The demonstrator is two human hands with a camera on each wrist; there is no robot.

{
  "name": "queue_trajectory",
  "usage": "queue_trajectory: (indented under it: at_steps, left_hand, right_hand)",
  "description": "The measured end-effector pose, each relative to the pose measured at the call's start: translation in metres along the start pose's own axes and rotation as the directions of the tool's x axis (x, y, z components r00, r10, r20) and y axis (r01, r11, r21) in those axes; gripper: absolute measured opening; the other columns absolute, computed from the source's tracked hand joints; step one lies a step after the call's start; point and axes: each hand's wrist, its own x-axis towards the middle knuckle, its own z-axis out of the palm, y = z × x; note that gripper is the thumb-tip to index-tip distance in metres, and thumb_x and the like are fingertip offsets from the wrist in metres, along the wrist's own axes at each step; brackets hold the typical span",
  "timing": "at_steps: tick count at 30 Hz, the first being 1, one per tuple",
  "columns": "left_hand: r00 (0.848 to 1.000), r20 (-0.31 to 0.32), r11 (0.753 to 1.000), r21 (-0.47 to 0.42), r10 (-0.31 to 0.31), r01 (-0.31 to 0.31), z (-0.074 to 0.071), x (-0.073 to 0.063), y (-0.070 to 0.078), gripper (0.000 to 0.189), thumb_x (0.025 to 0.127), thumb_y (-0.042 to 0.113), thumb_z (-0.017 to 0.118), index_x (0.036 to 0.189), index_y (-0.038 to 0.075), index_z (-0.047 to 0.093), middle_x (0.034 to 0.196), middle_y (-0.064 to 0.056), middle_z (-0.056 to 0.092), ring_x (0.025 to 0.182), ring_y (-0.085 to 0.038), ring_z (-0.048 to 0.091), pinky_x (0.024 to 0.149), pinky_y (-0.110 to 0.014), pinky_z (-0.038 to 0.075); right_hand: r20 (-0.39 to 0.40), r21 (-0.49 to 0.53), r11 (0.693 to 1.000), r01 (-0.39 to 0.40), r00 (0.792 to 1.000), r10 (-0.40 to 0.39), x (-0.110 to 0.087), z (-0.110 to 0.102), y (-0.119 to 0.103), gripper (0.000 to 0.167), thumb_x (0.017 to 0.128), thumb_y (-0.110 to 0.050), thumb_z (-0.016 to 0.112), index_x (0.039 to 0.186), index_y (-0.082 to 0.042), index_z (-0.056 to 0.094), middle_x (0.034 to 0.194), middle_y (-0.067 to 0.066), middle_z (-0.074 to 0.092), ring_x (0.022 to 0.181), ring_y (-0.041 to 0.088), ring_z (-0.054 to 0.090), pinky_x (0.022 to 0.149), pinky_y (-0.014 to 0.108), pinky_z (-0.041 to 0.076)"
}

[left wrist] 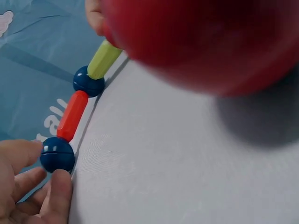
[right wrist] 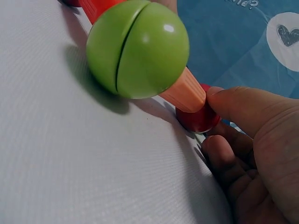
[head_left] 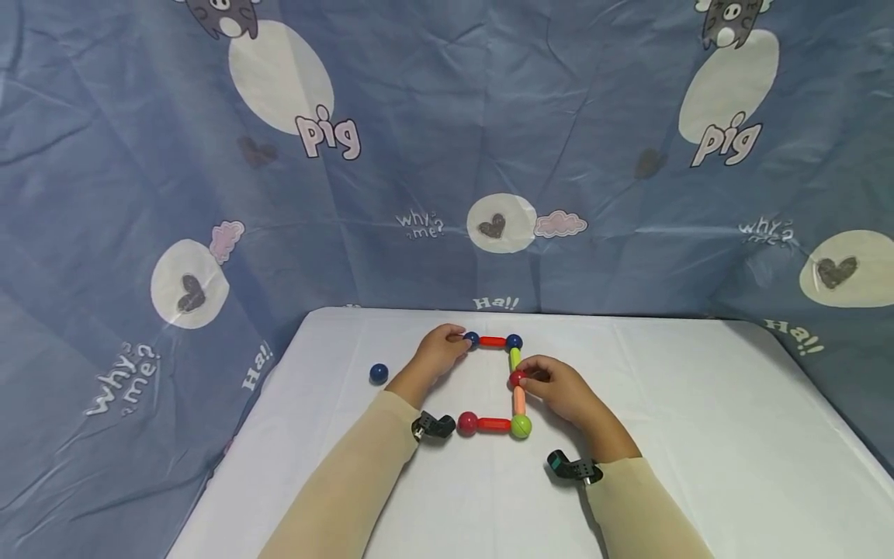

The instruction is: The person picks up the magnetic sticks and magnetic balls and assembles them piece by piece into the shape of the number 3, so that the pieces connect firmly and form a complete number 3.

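On the white table, rods and balls are joined in a shape open toward the left. My left hand [head_left: 440, 352] pinches the blue ball [left wrist: 57, 155] at its far left end between thumb and fingers. From that ball a red rod [head_left: 493, 341] runs to a second blue ball [head_left: 514, 341], then a yellow-green rod [left wrist: 104, 59] leads nearer. My right hand [head_left: 559, 388] pinches the red ball [right wrist: 198, 116] midway down the right side. An orange rod [right wrist: 185, 92] links it to a green ball [right wrist: 138, 49]. Another red rod [head_left: 494, 425] joins the green ball to a red ball [head_left: 467, 423].
A loose blue ball [head_left: 379, 373] lies on the table [head_left: 698, 404], left of my left hand. Behind the table hangs a blue printed cloth [head_left: 419, 155]. Each wrist wears a small black camera, the left one [head_left: 433, 425] close beside the near red ball.
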Motion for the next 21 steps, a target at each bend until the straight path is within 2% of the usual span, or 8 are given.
queue_trajectory:
  at_steps: [6, 9, 13, 16, 21]
  left_hand:
    - [1.0, -0.029, 1.0, 0.028, -0.012, 0.013, -0.016, -0.016, -0.001, 0.041, 0.103, 0.032, 0.065, 0.138, 0.009, 0.066, 0.131, -0.011, 0.069, 0.097, -0.018, 0.071, 0.091, -0.037, 0.058]
    - [0.999, -0.039, 0.995, 0.098, 0.025, -0.021, -0.025, -0.032, 0.004, 0.038, 0.104, 0.035, 0.064, 0.134, 0.012, 0.069, 0.132, -0.007, 0.069, 0.103, -0.019, 0.07, 0.093, -0.039, 0.058]
    - [0.995, -0.023, 0.977, 0.193, 0.102, -0.095, -0.036, -0.064, 0.014, 0.033, 0.104, 0.036, 0.063, 0.128, 0.016, 0.072, 0.127, -0.002, 0.071, 0.106, -0.02, 0.068, 0.083, -0.038, 0.058]
    - [0.993, 0.013, 0.971, 0.208, 0.119, -0.119, -0.041, -0.092, 0.018, 0.029, 0.104, 0.035, 0.064, 0.125, 0.018, 0.074, 0.121, 0.001, 0.072, 0.102, -0.018, 0.066, 0.074, -0.034, 0.057]
    - [0.989, 0.061, 0.964, 0.224, 0.135, -0.146, -0.045, -0.133, 0.015, 0.024, 0.104, 0.032, 0.065, 0.121, 0.018, 0.075, 0.114, 0.004, 0.072, 0.093, -0.015, 0.064, 0.071, -0.032, 0.054]
  right_hand:
    - [0.01, 0.004, 1.0, -0.008, 1.0, 0.008, 0.0, -0.001, 0.0, 0.024, 0.097, -0.024, 0.075, 0.12, -0.022, 0.072, 0.113, 0.001, 0.07, 0.105, 0.022, 0.06, 0.088, 0.035, 0.05]
    - [0.015, 0.01, 1.0, -0.005, 1.0, 0.005, 0.001, -0.002, 0.0, 0.024, 0.097, -0.025, 0.075, 0.12, -0.021, 0.072, 0.113, 0.002, 0.07, 0.105, 0.023, 0.06, 0.086, 0.034, 0.05]
    - [0.01, 0.006, 1.0, 0.011, 1.0, -0.011, 0.002, -0.002, -0.001, 0.024, 0.097, -0.025, 0.075, 0.121, -0.021, 0.072, 0.113, 0.002, 0.071, 0.105, 0.022, 0.061, 0.086, 0.035, 0.051]
    - [0.012, -0.001, 1.0, 0.014, 1.0, -0.014, 0.002, -0.002, 0.0, 0.025, 0.097, -0.026, 0.076, 0.121, -0.021, 0.072, 0.113, 0.001, 0.071, 0.106, 0.021, 0.062, 0.088, 0.035, 0.051]
    - [0.024, 0.015, 1.0, 0.015, 1.0, -0.015, 0.002, -0.001, 0.002, 0.025, 0.097, -0.026, 0.076, 0.121, -0.019, 0.072, 0.112, 0.002, 0.071, 0.104, 0.021, 0.061, 0.086, 0.034, 0.051]
